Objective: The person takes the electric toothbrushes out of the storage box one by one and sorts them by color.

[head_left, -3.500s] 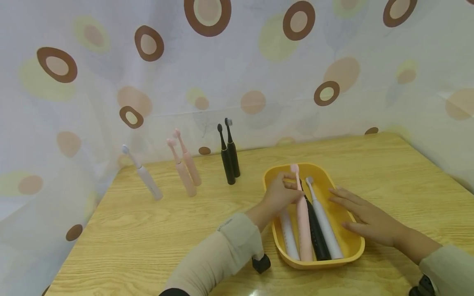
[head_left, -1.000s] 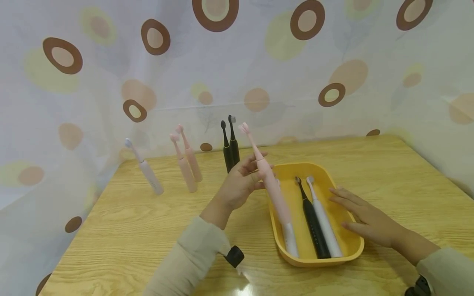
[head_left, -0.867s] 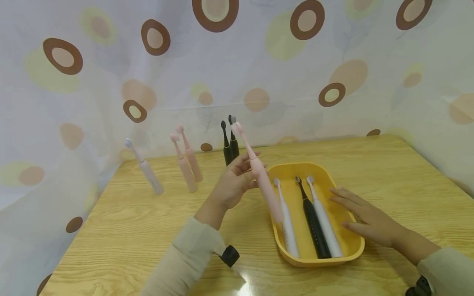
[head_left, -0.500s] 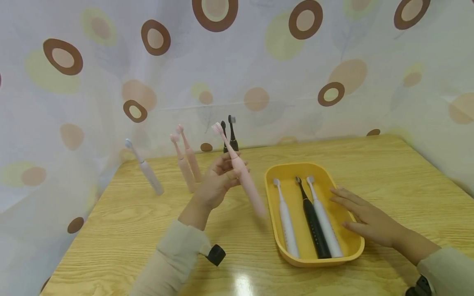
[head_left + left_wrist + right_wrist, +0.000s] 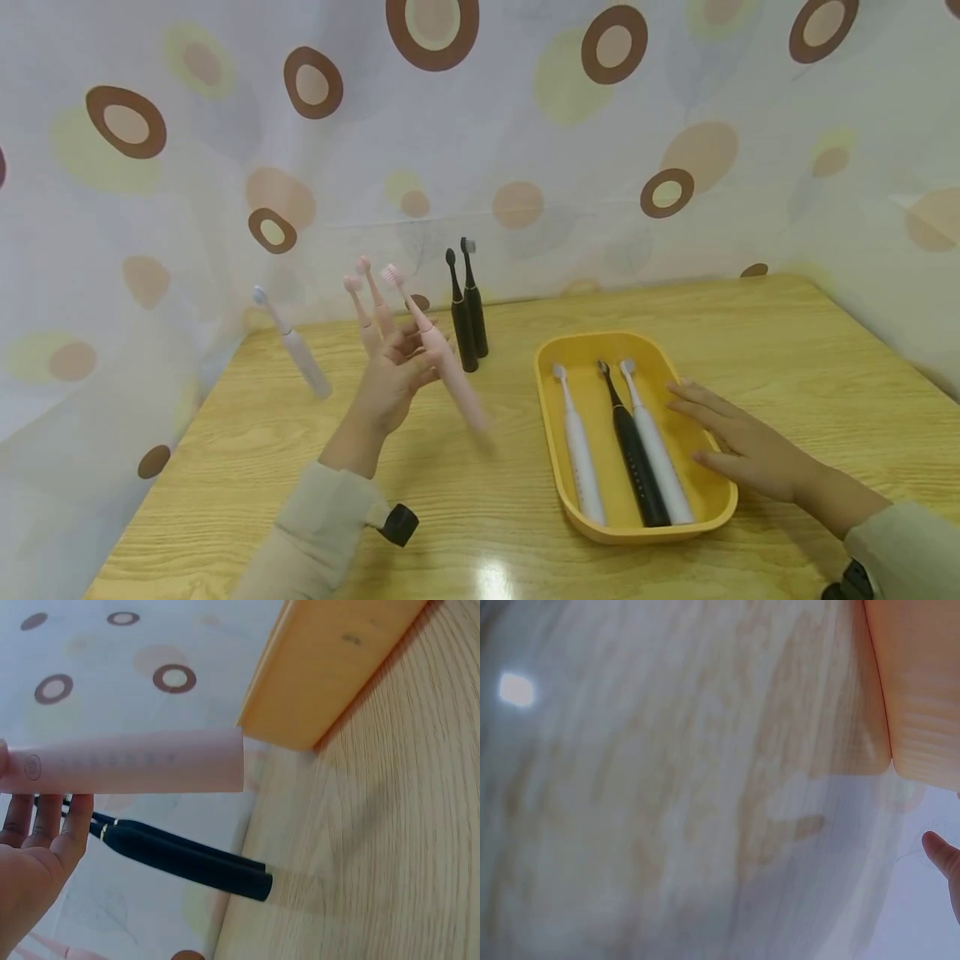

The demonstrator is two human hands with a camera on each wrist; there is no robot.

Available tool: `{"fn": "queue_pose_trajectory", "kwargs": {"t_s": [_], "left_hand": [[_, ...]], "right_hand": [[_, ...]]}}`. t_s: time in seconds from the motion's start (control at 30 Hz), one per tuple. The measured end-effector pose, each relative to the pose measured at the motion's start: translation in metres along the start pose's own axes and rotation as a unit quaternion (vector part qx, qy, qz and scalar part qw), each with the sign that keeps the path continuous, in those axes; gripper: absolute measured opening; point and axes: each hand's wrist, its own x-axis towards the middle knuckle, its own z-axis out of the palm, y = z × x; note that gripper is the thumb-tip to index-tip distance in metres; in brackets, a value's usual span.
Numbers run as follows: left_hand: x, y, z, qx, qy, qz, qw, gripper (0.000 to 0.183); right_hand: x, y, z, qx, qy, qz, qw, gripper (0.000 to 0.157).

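Between thumb and fingers, my left hand (image 5: 393, 379) pinches a pink electric toothbrush (image 5: 450, 371) in the air, brush head up and tilted left. The left wrist view shows the pink handle (image 5: 150, 761) with its button and row of marks. Two pink toothbrushes (image 5: 367, 329) stand upright behind this hand, partly hidden by it. My right hand (image 5: 750, 437) rests with straight fingers on the right rim of the yellow tray (image 5: 551, 467). In the tray lie a white toothbrush (image 5: 583, 458), a black one (image 5: 637, 458) and a second white one (image 5: 663, 458).
Two black toothbrushes (image 5: 465, 325) stand upright near the back of the wooden table (image 5: 480, 500). A pale lilac-white toothbrush (image 5: 303, 358) stands at the far left. A patterned curtain (image 5: 517, 125) hangs behind the table.
My left hand has lifted the pink toothbrush out of the yellow tray and carried it left, past the black pair to the front of the standing pink ones. The right hand stays put.
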Motion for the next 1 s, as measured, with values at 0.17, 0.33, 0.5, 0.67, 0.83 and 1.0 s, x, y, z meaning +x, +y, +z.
{"fn": "queue_pose_trajectory", "kwargs": {"t_s": [0.17, 0.33, 0.5, 0.67, 0.83, 1.0], "left_hand": [[-0.004, 0.003, -0.014, 0.021, 0.01, 0.007, 0.9997, 0.034], [-0.01, 0.002, -0.027, 0.057, 0.041, 0.006, 0.9975, 0.036], [-0.014, 0.001, -0.036, 0.083, 0.071, -0.002, 0.994, 0.036], [-0.018, 0.002, -0.044, 0.099, 0.092, -0.018, 0.9907, 0.037], [-0.018, 0.003, -0.052, 0.122, 0.105, -0.006, 0.987, 0.037], [-0.016, 0.005, -0.059, 0.154, 0.139, -0.017, 0.9781, 0.045]], "right_hand": [[0.0, -0.002, 0.0, -0.005, 0.002, 0.001, 1.0, 0.057], [0.0, -0.003, 0.0, -0.008, 0.004, -0.004, 1.0, 0.058], [0.0, -0.003, -0.001, -0.008, 0.006, -0.007, 1.0, 0.058], [0.0, -0.001, 0.0, 0.008, 0.003, -0.004, 1.0, 0.058], [0.001, -0.001, 0.0, 0.016, 0.0, -0.004, 1.0, 0.058], [0.001, -0.003, -0.002, 0.018, 0.004, -0.009, 1.0, 0.058]]}}
